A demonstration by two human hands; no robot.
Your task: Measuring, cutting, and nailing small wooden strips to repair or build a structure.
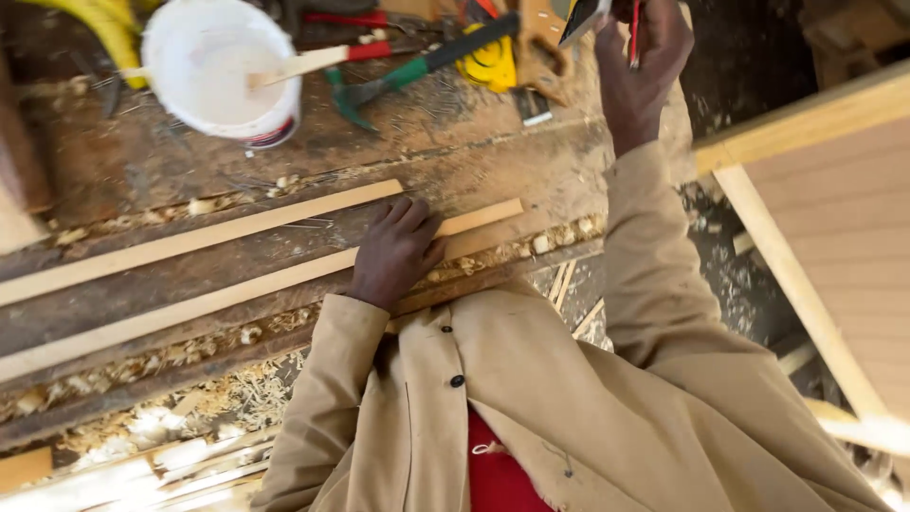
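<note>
Nearest the camera, over the tan coat, the left hand (393, 251) lies flat with fingers spread, pressing the near wooden strip (237, 296) onto the worn workbench (142, 161). A second strip (190, 242) lies just beyond, roughly parallel and untouched. Shavings along the bench edge suggest planing is already done; no marks or cuts show on either strip, so that work seems left. Farther up, the right hand (640, 62) is closed around a red pencil (633, 33) — raised, apart from the wood. At the far edge stand a white bucket (218, 71) with a red band near its base, a green-handled hammer (408, 71) and a yellow tape measure (490, 64).
</note>
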